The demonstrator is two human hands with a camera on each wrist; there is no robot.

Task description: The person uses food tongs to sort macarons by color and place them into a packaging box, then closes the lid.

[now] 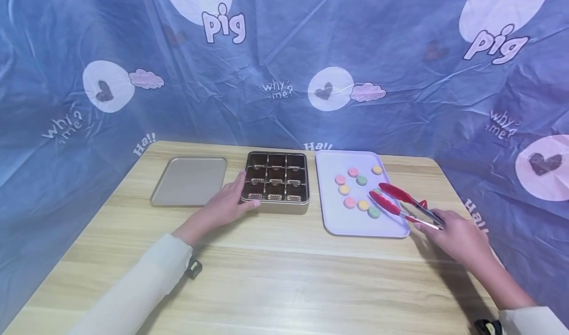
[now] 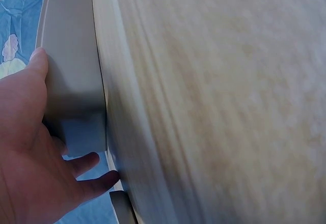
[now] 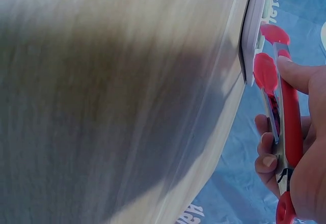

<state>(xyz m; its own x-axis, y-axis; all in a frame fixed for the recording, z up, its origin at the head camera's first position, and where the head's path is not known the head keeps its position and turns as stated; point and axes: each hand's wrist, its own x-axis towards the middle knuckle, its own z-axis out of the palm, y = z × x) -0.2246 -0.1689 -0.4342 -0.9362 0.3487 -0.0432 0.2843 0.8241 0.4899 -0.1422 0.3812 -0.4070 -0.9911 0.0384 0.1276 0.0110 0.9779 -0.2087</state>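
Note:
My right hand (image 1: 462, 238) grips red-tipped kitchen tongs (image 3: 293, 117), their tips spread apart over the right side of a pale lilac tray (image 1: 333, 221). Small pink, yellow and green macarons (image 1: 349, 203) lie scattered on that tray, and one green piece is partly hidden by the tongs. At the centre stands a square bronze tin (image 1: 284, 207) with a dark brown divided insert (image 1: 275, 176), its compartments empty. My left hand (image 1: 226, 201) rests against the tin's front left corner, the thumb on the front rim and the fairly straight fingers along the left side.
Left of the tin lies a flat bronze lid (image 1: 188, 182) with a raised edge. Everything stands on a light wooden table (image 1: 275, 275). A blue printed cloth (image 1: 284, 43) hangs behind the table's back edge and along its sides.

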